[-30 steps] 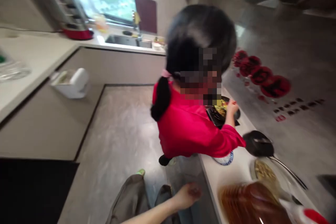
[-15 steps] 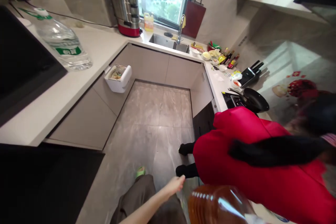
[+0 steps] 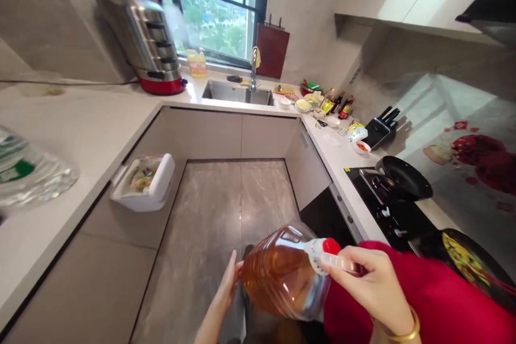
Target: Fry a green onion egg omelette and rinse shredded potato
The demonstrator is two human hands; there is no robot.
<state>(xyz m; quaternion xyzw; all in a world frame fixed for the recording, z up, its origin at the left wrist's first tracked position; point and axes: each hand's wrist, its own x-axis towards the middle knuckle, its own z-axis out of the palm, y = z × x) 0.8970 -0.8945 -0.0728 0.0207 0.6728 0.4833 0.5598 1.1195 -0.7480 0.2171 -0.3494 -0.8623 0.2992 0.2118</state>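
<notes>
A large clear jug of amber liquid (image 3: pixel 278 274) with a red cap hangs tilted at the bottom centre, its neck toward the right. My right hand (image 3: pixel 373 282), with a gold bangle at the wrist, is wrapped round the clear handle beside the cap. At the jug's base, my left hand (image 3: pixel 231 277) presses against its left side, with the thumb pointing up and the other fingers partly hidden behind the jug. Below and right of the jug is the red clothing (image 3: pixel 439 301) of another person.
A black stove (image 3: pixel 387 209) holds a dark pan (image 3: pixel 407 177) and a wok of food (image 3: pixel 467 263) at right. Bowls and bottles line the right counter. A white bin (image 3: pixel 145 185) hangs from the left cabinets. Behind are a sink (image 3: pixel 237 94) and steamer (image 3: pixel 145 37).
The jug has come up and left into fuller view, with my right hand now visible on its handle. My left hand has reached its base. The person in red sits lower in view, uncovering the stove.
</notes>
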